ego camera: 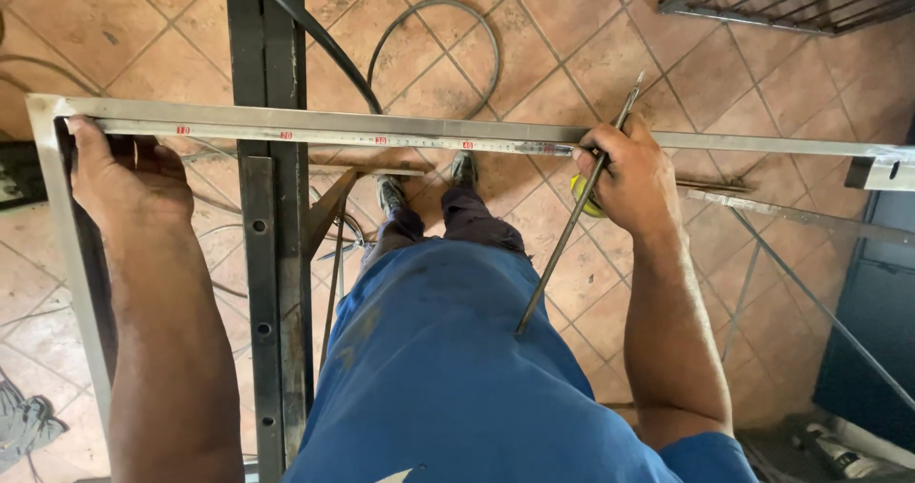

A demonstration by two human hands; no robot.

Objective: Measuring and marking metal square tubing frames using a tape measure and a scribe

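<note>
Bright, even daylight, source unclear. Soft glare on metal frame bar (pixel 477 125) along its top face; pale sheen on floor tiles (pixel 591 54). Shadows faint, diffuse. Lower right corner dim, dark cabinet (pixel 872 349) underexposed. Focus sharp at centre. Wide-angle stretch at edges; forearms bulge toward bottom. No motion blur.
</note>
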